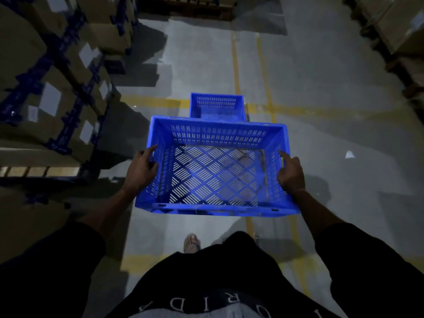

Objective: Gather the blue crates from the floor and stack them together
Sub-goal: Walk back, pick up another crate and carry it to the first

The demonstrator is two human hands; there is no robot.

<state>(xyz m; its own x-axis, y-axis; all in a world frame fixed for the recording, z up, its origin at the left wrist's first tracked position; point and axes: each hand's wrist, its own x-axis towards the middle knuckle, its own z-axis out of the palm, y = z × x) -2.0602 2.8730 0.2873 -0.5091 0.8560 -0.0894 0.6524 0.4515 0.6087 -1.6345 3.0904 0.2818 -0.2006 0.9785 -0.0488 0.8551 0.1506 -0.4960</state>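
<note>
Between both hands hangs a blue crate (215, 171), carried level above the grey floor (321, 143). Left hand (142, 169) grips its left rim, right hand (291, 173) its right rim, forefingers stretched forward. Two crates show: a second crate (216, 106) stands beyond the hands. Stacked boxes (52, 88) crowd the left; open aisle lies ahead.
</note>
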